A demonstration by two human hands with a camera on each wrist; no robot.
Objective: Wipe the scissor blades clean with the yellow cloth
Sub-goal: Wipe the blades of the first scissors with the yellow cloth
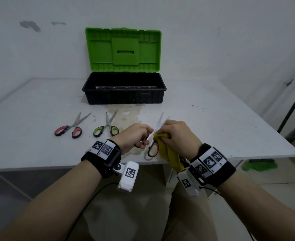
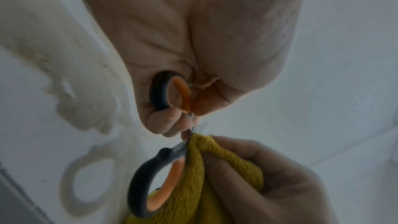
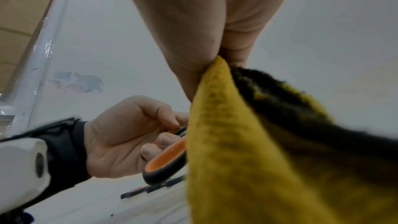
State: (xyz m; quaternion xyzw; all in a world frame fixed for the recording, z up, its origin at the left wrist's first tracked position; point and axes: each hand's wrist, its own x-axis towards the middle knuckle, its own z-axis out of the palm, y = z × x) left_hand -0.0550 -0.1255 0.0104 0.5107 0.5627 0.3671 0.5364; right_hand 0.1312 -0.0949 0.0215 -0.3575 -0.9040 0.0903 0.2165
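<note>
My left hand (image 1: 137, 136) grips one handle of the orange-handled scissors (image 1: 153, 148), holding the blades splayed open just beyond my knuckles, so my right hand (image 1: 176, 134) can pinch the yellow cloth (image 1: 171, 153) at their pivot.

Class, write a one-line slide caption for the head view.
Left hand holds orange-handled scissors while right hand presses yellow cloth to the blades; two more scissors, open toolbox behind.
</note>
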